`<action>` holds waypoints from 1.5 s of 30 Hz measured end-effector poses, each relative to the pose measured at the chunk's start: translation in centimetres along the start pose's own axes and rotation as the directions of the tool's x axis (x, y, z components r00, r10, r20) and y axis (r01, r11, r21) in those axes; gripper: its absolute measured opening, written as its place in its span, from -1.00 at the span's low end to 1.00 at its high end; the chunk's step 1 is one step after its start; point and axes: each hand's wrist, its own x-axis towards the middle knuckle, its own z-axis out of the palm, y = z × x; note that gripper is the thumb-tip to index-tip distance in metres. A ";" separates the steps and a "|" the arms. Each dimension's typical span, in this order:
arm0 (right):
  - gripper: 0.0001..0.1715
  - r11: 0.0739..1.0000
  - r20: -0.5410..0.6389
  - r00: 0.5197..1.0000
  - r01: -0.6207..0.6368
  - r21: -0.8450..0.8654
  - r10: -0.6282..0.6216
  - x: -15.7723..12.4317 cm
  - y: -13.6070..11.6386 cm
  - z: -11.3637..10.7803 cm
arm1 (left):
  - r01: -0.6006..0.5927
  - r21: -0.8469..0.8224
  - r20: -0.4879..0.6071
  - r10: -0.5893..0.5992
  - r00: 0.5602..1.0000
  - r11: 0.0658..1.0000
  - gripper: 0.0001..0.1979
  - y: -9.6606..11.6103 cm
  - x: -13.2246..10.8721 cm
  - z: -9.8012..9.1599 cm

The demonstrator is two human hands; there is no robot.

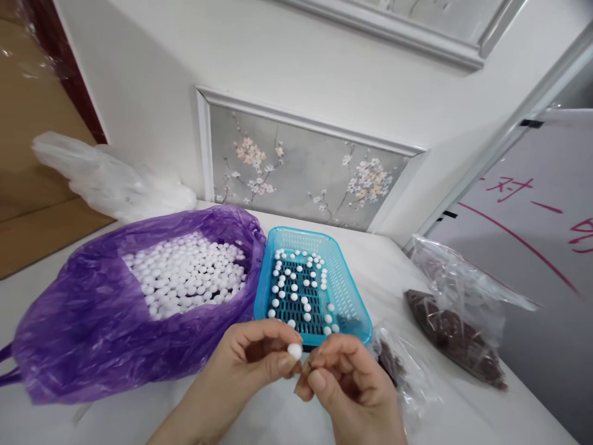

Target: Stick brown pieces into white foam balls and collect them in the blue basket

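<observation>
Between the thumb and forefinger of my left hand (264, 355) is a small white ball (294, 351). My right hand (347, 377) is close beside it with thumb and fingers pinched together; whatever they may hold is too small or hidden to make out. Both hands are just in front of the near edge of a blue plastic basket (346, 281), which has slotted sides and several white balls spread over its floor. Left of the basket lies an opened purple plastic bag (92, 309) with a large heap of white balls (185, 272) in it.
To the right sits a clear bag of dark brown material (454, 334), and a smaller clear bag (403, 371) lies near my right hand. A white plastic bag (125, 188) rests behind the purple one. A panelled wall (306, 167) backs the white table (375, 253); a whiteboard (532, 247) stands right.
</observation>
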 end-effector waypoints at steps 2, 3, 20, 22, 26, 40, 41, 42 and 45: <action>-0.83 1.000 -0.010 1.000 0.002 -0.011 -0.002 -0.1 -0.1 0.2 | 0.019 -0.005 -0.012 -0.019 1.000 1.000 -0.94 -0.1 -0.1 -0.1; -0.84 1.000 -0.010 1.000 0.006 -0.022 -0.006 -0.1 -0.2 0.3 | 0.023 -0.010 -0.008 -0.023 1.000 1.000 -0.96 -0.1 -0.1 -0.1; -0.86 0.998 0.002 0.998 -0.061 0.003 0.061 -0.2 0.0 0.5 | -0.137 0.006 -0.010 0.137 0.991 0.991 -0.87 0.1 -0.1 -0.1; -0.86 0.998 0.000 0.998 -0.058 -0.017 0.058 -0.2 0.0 0.5 | -0.146 0.018 -0.010 0.147 0.989 0.989 -0.88 0.3 -0.1 0.0; -0.84 0.996 -0.012 0.998 -0.058 -0.066 0.057 -0.2 0.0 0.2 | -0.168 0.046 -0.016 0.169 0.986 0.985 -0.87 0.7 -0.1 0.0; -0.74 0.984 0.120 0.982 -0.155 0.088 0.144 0.3 0.9 -0.8 | -0.148 0.003 0.001 0.148 0.989 0.989 -0.84 0.7 -0.1 0.5; -0.75 0.984 0.129 0.981 -0.153 0.086 0.142 0.3 0.9 -0.9 | -0.146 -0.004 0.005 0.146 0.989 0.989 -0.83 0.7 -0.1 0.5; -0.75 0.985 0.137 0.981 -0.150 0.082 0.138 0.3 0.9 -0.9 | -0.145 -0.010 0.006 0.145 0.989 0.989 -0.83 0.7 -0.1 0.6; -0.78 0.986 0.148 0.979 -0.149 0.069 0.137 0.3 0.7 -1.0 | -0.147 -0.016 -0.003 0.146 0.989 0.989 -0.84 0.8 0.0 0.8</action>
